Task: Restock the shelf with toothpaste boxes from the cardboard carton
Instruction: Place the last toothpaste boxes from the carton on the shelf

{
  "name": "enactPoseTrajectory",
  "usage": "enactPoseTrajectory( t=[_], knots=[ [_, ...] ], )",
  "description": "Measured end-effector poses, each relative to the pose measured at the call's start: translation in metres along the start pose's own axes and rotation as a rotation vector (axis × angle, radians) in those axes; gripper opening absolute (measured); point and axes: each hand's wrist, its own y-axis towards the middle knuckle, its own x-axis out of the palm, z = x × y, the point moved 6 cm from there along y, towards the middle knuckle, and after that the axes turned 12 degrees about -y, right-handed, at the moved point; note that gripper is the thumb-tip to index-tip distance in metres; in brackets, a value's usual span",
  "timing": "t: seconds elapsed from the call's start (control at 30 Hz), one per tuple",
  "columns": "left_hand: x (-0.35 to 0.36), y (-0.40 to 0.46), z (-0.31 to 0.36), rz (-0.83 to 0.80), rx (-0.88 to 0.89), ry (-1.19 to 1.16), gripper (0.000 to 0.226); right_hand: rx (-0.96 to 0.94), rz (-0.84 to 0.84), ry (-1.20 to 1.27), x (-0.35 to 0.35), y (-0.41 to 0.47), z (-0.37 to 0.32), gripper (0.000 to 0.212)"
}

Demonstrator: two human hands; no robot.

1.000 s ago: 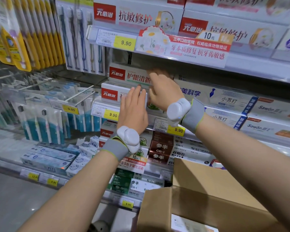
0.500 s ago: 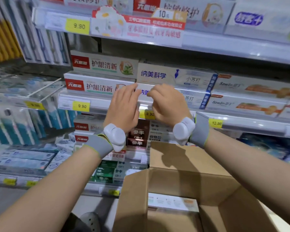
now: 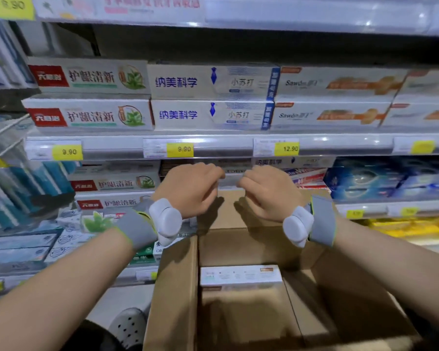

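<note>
Both hands hang side by side above the open cardboard carton (image 3: 238, 249), just below the shelf (image 3: 226, 145) edge that carries the yellow price tags. The left hand (image 3: 188, 188) has its fingers curled loosely inward and grips nothing; the right hand (image 3: 269, 191) mirrors it, fingers bent and empty. The 2 sets of fingertips point toward each other with a small gap between them. Each wrist wears a grey band with a white rounded device on it.

Inside the carton, 1 white toothpaste box (image 3: 240, 276) lies flat against the far wall, well below the hands and touched by neither. The carton flaps stand open to the left and right.

On the shelf above the hands, boxes sit stacked 2 high: at the left the red-labelled boxes (image 3: 86, 97) with a green leaf mark, in the middle the blue-lettered boxes (image 3: 211, 97), at the right the Sawon boxes (image 3: 335, 100) with orange print. The tags (image 3: 180, 149) under them read 9.90, 9.90 and 12.90; a 4th tag further right is too blurred to read. The shelf below holds more red-labelled boxes at the left and dark blue packs (image 3: 380, 181) at the right. A grey perforated shoe (image 3: 129, 325) shows at the bottom, left of the carton
</note>
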Motion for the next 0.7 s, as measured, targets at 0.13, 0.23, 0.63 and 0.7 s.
enactPoseTrajectory(
  t=[0.13,0.23,0.63,0.7],
  knots=[
    [0.021,-0.001,0.020,-0.088,0.136,-0.005,0.029,0.037,-0.038,0.035,0.014,-0.034,0.003,0.023],
    [0.044,-0.003,0.034,-0.227,0.217,-0.090,0.024,0.098,-0.046,0.075,0.021,-0.058,0.005,0.022],
    [0.113,-0.015,0.067,-0.550,0.247,-0.066,0.051,0.205,-0.201,0.155,0.049,-0.126,-0.008,0.019],
    [0.123,-0.018,0.069,-0.632,0.241,-0.024,0.056,0.173,-0.258,0.198,0.062,-0.129,-0.019,0.016]
  ],
)
